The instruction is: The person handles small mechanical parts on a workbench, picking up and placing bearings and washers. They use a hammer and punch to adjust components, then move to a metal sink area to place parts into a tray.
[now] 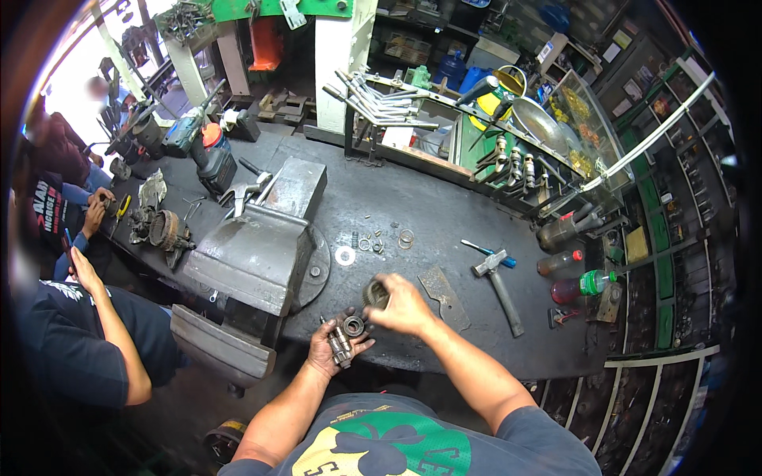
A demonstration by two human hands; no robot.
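Note:
Across the palm of my left hand lies a stepped metal shaft, with the fingers curled about it. A small round bearing rests beside the shaft at the same fingers. My right hand grips a dark toothed gear by its side, a little above and right of the left hand. Both hands are over the near edge of the dark workbench. Just beyond them lie a bright flat washer and several small rings and pins.
A big bench vise stands left of my hands. To the right are a flat metal plate, a hammer, a screwdriver and bottles. A cordless impact wrench stands far left. Other people are at the left.

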